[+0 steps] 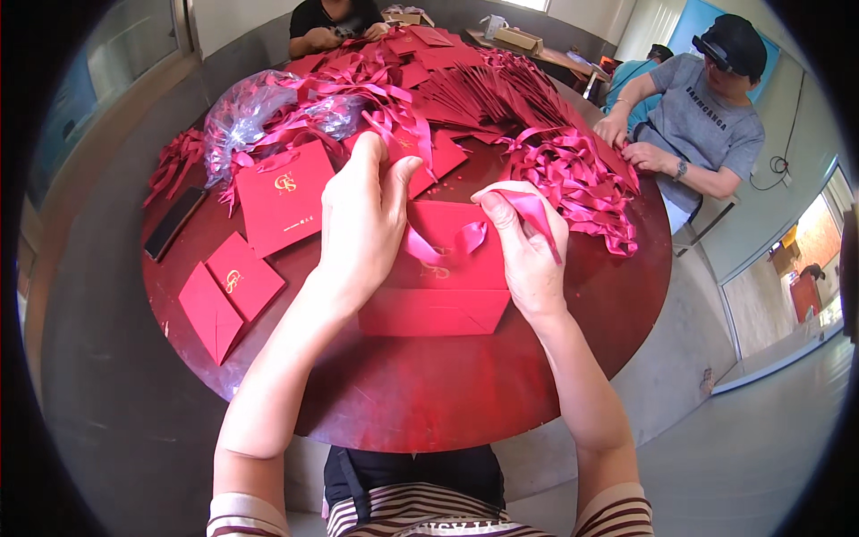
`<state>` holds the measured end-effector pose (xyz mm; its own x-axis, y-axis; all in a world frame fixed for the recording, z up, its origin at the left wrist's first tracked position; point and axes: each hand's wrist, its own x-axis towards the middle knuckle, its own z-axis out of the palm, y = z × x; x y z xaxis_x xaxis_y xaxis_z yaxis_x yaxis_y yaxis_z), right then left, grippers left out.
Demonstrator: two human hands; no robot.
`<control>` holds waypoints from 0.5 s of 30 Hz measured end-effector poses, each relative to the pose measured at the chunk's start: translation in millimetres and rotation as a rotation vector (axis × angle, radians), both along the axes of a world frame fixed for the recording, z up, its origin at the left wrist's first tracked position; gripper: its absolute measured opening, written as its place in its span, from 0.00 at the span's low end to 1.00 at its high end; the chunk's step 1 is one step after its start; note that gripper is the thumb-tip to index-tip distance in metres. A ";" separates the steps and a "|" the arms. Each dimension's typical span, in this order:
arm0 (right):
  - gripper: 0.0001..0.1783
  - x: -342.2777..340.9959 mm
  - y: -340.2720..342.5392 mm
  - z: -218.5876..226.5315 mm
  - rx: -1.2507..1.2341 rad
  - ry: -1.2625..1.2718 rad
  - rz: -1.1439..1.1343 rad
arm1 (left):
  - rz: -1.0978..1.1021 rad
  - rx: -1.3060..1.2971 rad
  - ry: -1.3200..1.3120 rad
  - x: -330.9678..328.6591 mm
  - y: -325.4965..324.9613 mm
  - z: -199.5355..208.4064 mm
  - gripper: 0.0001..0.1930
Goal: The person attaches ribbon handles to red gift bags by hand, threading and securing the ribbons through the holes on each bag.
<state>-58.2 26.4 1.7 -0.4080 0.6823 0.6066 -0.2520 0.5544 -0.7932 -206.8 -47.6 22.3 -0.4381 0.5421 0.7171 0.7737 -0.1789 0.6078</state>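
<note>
A red paper gift bag [434, 309] lies folded flat on the table before me, with a gold emblem and a pink ribbon [419, 246] threaded at its upper part. Between the thumb and fingers of my right hand [531, 259] a loop of the ribbon is pinched, at the bag's right edge. My left hand [362, 215] is at the bag's upper left, its thumb and index finger apart and pointing away from me; its other fingers are mostly hidden. Farther left, a red bag [284, 201] and another partly folded one [234, 277] rest on the tabletop.
The round dark-red table [394, 403] carries a ribbon heap [573, 183] at right, stacked red bags [474, 94] at the back and a clear plastic bag [242, 116]. A black phone [174, 222] lies near the left edge. Co-workers sit at right [707, 116] and at the far side [335, 22].
</note>
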 end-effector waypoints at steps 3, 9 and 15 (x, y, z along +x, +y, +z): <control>0.08 -0.3 -2.9 -1.0 0.024 -0.033 -0.100 | 0.003 0.055 0.010 1.4 3.7 -7.1 0.11; 0.07 -0.8 -0.5 -5.3 0.039 0.028 -0.161 | -0.027 0.047 -0.017 5.8 3.7 -8.1 0.10; 0.09 1.2 5.8 -6.8 -0.060 0.010 -0.100 | -0.064 0.087 0.000 7.6 4.7 -9.5 0.09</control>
<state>-57.0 32.2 -5.1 -0.3300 0.7545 0.5673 -0.2061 0.5289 -0.8233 -199.2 -42.9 12.7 -0.4042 0.5045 0.7629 0.7589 -0.2806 0.5877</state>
